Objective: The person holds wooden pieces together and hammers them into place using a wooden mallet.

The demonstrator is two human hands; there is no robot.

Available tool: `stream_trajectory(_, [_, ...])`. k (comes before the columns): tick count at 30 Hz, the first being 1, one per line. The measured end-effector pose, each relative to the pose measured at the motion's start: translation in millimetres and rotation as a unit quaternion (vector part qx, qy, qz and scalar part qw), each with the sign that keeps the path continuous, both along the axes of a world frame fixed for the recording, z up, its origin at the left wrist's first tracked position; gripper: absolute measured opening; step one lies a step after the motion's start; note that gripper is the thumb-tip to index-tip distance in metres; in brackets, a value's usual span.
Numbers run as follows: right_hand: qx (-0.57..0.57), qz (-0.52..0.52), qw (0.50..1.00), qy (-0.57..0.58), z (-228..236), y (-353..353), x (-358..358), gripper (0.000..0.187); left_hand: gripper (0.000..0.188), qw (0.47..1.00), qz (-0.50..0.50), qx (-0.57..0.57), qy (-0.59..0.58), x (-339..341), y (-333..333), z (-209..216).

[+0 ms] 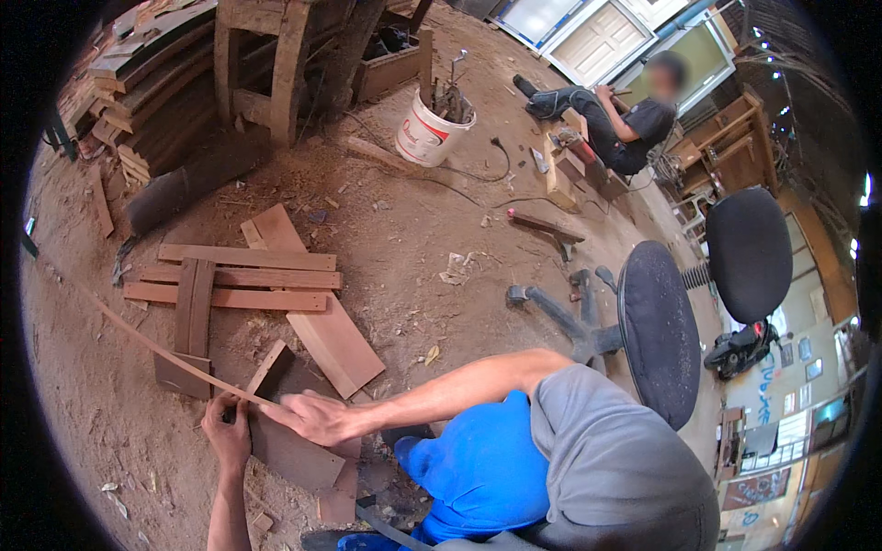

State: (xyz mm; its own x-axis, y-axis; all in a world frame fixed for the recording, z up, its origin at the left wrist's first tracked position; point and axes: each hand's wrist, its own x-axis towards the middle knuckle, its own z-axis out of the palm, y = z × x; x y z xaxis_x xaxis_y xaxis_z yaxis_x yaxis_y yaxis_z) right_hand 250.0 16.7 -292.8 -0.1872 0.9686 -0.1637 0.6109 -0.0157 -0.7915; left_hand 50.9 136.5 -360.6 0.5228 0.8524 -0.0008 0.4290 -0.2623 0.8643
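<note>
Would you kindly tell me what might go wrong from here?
The strip reaches well past the left hand, so its far end might swing or snag. The slats overlap nearby and might shift if bumped. The cable lying on the floor might trip someone.

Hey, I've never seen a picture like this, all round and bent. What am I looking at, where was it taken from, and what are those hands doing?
There is no machine here, just a person's two bare hands. The one picture comes from a wide fisheye camera on that person's head, looking down, so straight edges curve. The left hand and right hand are both at a long thin strip, by a dark board; exactly how the fingers hold it is hard to tell. On the dirt ground lie reddish-brown slats. Farther up is a white bucket, and to the right a dark office chair. Another person sits in the background.
</note>
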Motion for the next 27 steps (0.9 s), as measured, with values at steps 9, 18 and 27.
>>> stream_trajectory(9, [0.067,-0.054,0.996,-0.014,-17,-7,-6,0.046,0.007,0.998,0.005,0.034,-0.053,1,-3,4])
stream_trajectory(18, [0.285,-0.020,0.958,-0.015,-22,-6,-5,0.048,0.005,0.995,0.033,0.048,-0.076,2,-3,-3])
stream_trajectory(27, [0.276,-0.004,0.959,-0.063,-18,-7,-2,0.049,0.008,0.996,0.008,0.029,-0.082,3,-5,-1])
